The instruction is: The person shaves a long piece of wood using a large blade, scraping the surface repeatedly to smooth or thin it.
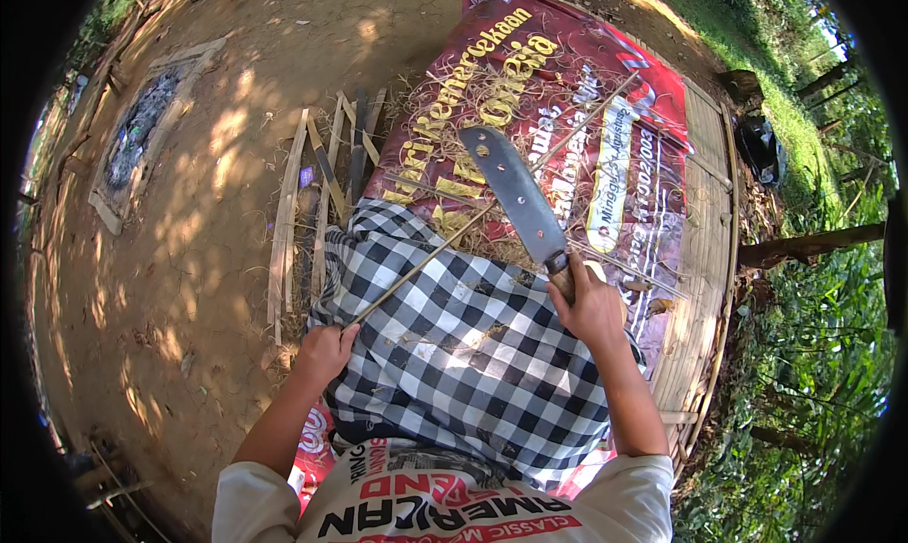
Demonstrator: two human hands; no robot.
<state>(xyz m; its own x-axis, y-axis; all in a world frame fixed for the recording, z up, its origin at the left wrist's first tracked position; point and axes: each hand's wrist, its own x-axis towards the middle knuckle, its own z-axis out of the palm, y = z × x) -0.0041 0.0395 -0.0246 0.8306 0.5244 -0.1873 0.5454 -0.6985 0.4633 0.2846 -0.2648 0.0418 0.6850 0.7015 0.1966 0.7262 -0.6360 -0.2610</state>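
My left hand (326,353) is closed around the near end of a thin stick (422,264), which slants away to the far right over my lap. In my right hand (594,305) is the wooden handle of a broad machete (518,201), its dark blade pierced by several holes and pointing away and to the left. The blade crosses the stick near its middle; whether they touch I cannot tell. A black-and-white checkered cloth (454,316) covers my lap. Beyond it, thin curly shavings lie scattered over a red printed banner (653,75).
The banner lies on a bamboo platform (707,240). Wooden strips (289,221) stand out along its left side. On the dirt floor at far left is a framed patch of ash (142,127). A dark plastic bag (759,148) and a log (809,246) are off the right edge.
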